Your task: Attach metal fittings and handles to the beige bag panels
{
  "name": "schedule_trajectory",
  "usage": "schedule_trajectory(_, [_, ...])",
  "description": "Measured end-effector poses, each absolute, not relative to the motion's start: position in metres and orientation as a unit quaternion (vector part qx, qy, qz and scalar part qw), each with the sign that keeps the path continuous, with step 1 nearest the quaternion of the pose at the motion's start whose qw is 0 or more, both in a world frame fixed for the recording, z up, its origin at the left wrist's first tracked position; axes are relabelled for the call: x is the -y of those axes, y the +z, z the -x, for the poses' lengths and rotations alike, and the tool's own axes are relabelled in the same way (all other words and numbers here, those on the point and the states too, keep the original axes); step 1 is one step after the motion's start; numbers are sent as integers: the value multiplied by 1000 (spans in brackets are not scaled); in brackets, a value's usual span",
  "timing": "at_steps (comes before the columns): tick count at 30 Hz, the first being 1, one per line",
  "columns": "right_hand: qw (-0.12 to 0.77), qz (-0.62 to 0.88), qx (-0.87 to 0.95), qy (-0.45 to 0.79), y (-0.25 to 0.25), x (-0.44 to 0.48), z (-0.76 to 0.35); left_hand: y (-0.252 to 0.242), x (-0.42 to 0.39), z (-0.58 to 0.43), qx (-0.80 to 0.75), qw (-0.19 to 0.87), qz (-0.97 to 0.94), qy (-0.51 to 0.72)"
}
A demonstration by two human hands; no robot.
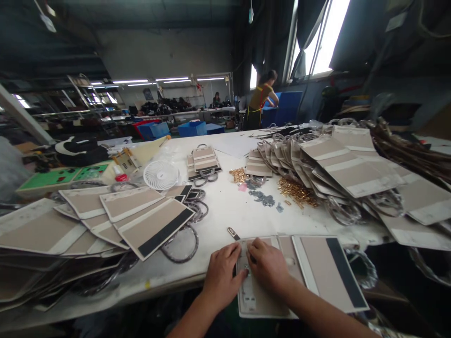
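Observation:
A beige bag panel (319, 274) with white trim and a dark strip lies before me, overhanging the table's front edge. My left hand (223, 272) is closed on its left edge, thumb on the panel's face and fingers along the border. My right hand (269, 267) rests on the panel beside it, fingers curled down and close to my left fingertips. What those curled fingers hold, if anything, is hidden. A short dark strap with a metal fitting (231, 233) sticks out past the panel's upper left corner. One wrapped looped handle (362, 268) shows at the panel's right side.
Stacked bag panels lie at left (148, 216) and right (352, 164), with a smaller stack (204, 159) farther back. Gold-coloured hardware (298, 191) and grey metal pieces (262, 198) are heaped mid-table. A white fan (161, 175) stands left. Another person (259, 101) works behind the table.

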State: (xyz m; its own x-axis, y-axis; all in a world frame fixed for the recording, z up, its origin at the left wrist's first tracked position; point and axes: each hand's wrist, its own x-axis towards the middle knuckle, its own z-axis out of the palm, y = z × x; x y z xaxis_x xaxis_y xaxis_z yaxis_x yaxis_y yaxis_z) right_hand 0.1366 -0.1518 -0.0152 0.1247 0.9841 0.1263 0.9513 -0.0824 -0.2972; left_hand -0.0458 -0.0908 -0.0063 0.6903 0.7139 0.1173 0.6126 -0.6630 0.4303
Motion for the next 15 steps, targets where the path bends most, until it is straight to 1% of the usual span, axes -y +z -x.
schedule_trajectory(9, [135,722,673,87,-12,146,-134,6,93,44,-358,147,-918,90])
schedule_trajectory(13, [151,722,668,102,-3,142,-148,6,90,46,-360,156,-916,87])
schedule_trajectory(15, [168,751,629,109,6,133,-173,2,88,49,-359,168,-913,94])
